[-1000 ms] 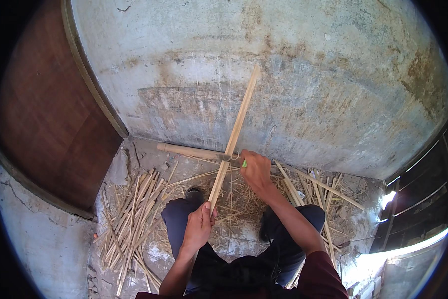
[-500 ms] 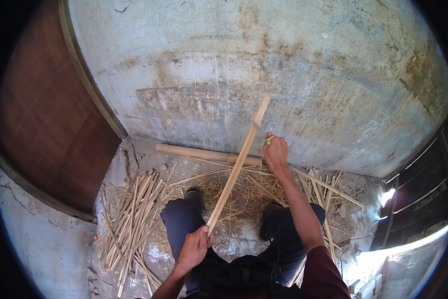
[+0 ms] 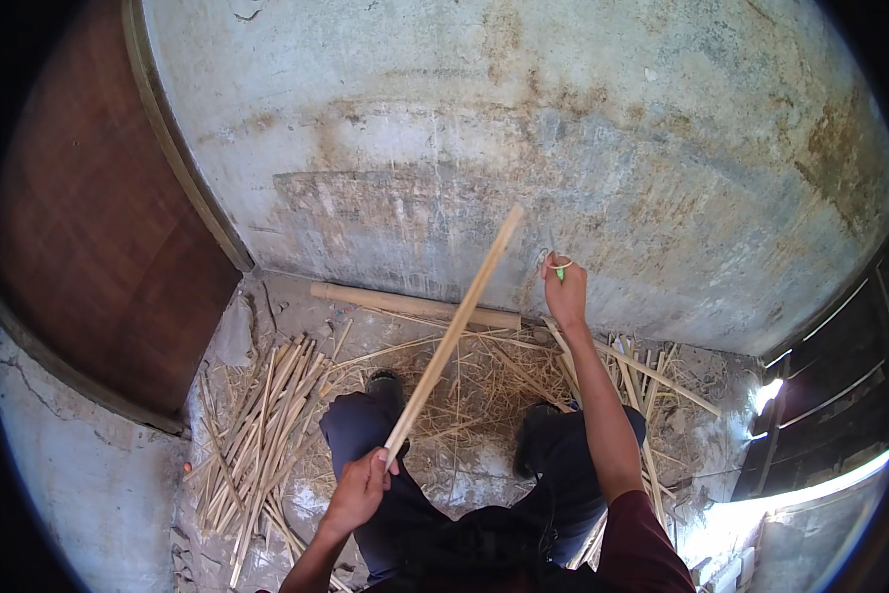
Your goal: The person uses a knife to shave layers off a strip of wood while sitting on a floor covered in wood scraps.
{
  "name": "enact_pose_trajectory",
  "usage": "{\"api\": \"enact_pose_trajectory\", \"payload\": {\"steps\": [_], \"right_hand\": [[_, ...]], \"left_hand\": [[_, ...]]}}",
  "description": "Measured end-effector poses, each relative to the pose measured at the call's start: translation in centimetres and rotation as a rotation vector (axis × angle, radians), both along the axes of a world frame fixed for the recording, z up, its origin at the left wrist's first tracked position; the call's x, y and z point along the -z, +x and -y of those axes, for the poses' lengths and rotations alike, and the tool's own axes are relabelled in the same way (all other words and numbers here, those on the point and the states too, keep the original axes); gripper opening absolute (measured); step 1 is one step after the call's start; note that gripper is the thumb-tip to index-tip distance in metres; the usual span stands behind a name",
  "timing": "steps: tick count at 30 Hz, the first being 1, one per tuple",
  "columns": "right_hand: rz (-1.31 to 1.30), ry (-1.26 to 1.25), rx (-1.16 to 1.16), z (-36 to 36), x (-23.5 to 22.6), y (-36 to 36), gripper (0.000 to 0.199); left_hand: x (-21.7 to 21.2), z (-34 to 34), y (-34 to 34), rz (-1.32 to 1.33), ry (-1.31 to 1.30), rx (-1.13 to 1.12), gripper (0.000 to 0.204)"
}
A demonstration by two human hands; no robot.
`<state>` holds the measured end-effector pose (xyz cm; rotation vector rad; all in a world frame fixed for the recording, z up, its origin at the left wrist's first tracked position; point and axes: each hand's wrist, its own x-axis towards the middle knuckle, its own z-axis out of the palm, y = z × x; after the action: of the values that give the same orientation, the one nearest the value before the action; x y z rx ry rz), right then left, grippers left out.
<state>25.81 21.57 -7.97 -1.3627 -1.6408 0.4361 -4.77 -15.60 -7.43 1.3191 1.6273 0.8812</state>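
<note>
Bamboo strip (image 3: 452,336) mid-view, tip toward one o'clock; left hand (image 3: 360,489) gripping its seven-o'clock end. Right hand (image 3: 567,299) at two o'clock, fingers closed on green-handled knife (image 3: 561,275), clear of strip. Likely shaving; a stroke calls for blade meeting strip.

"How many hands are there?"
"Two: one left hand (image 3: 360,492) and one right hand (image 3: 567,298)."
"And in them?"
"One bamboo strip (image 3: 452,336) and one green-handled knife (image 3: 561,276)."
"What about the floor?"
"One bamboo pole (image 3: 395,300), two dark shoes (image 3: 387,391), and two strip heaps: one left heap (image 3: 266,430), one right heap (image 3: 650,381)."
"How many strips in each?"
"Many; they overlap too much to count exactly."
"Doors?"
"One brown door (image 3: 108,217)."
"Trouser legs?"
"Two dark trouser legs (image 3: 358,435)."
</note>
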Motion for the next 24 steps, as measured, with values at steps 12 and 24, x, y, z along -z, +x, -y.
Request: {"api": "enact_pose_trajectory", "payload": {"steps": [12, 24], "right_hand": [[0.524, -0.530, -0.154, -1.1, 1.1, 5.1, 0.025], [0.240, 0.194, -0.009, 2.4, -2.8, -0.1, 0.018]], "left_hand": [[-1.3, -1.0, -3.4, 0.011, -0.098, -0.042, 0.050], [-0.3, -0.5, -1.6, 0.056, -0.052, 0.078, 0.051]]}}
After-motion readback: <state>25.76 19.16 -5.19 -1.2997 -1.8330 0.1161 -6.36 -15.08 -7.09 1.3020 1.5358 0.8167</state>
